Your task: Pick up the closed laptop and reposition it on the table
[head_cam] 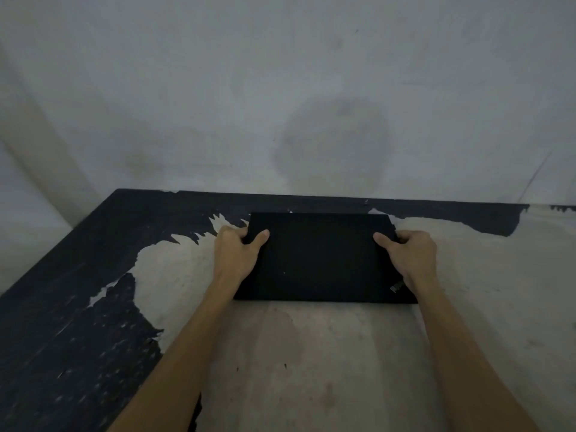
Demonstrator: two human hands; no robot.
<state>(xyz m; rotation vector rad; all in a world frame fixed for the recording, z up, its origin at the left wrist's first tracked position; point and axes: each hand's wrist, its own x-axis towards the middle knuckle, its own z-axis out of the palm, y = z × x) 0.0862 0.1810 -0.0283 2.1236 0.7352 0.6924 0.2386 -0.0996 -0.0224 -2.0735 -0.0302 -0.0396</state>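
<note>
A closed black laptop (pixel 321 258) lies flat near the far edge of the table (pixel 280 353), its lid up and a small logo at its near right corner. My left hand (pixel 235 252) grips its left edge, thumb on the lid and fingers curled under the side. At the right edge, my right hand (pixel 408 255) holds it the same way, thumb on top. Whether the laptop rests on the table or is slightly raised cannot be told.
The tabletop is worn, with black coating peeled away to pale bare patches; black coating (pixel 71 322) remains on the left and along the far edge. A grey stained wall (pixel 311 104) stands directly behind the table. The table's left edge runs diagonally at the left.
</note>
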